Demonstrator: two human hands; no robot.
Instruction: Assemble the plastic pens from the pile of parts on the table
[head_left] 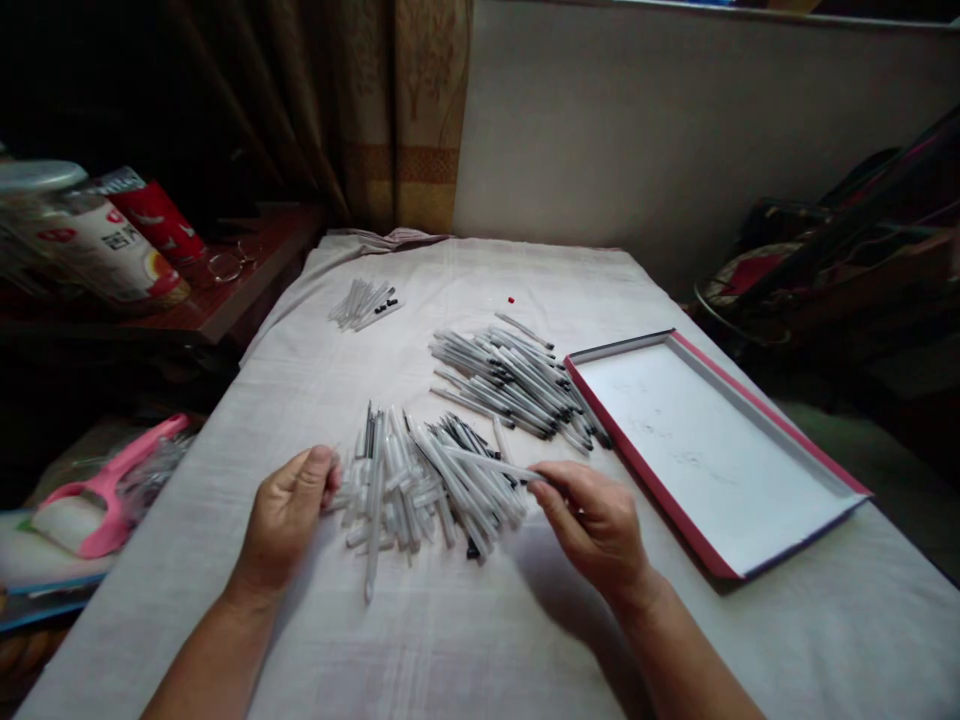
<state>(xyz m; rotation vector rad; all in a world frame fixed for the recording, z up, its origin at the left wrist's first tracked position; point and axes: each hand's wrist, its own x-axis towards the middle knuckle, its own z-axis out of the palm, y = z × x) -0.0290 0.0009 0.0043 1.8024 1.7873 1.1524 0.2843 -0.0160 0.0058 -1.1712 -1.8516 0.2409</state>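
Observation:
A heap of clear pen barrels and black-tipped pen parts (420, 480) lies on the cloth-covered table (480, 620) just in front of me. My left hand (289, 510) rests at the heap's left edge, fingers curled on the end of a clear pen tube. My right hand (592, 520) pinches a thin pen piece (487, 463) that slants over the heap's right side. A second pile of assembled pens (510, 380) lies farther back, and a small third bunch (364, 303) sits near the far left.
A shallow red-rimmed box lid (787, 430) with a white inside lies to the right. A tiny red bit (511, 299) is near the far edge. A wooden side table (240, 290) holds packets and a jar at the left; a pink tool (112, 480) lies below it.

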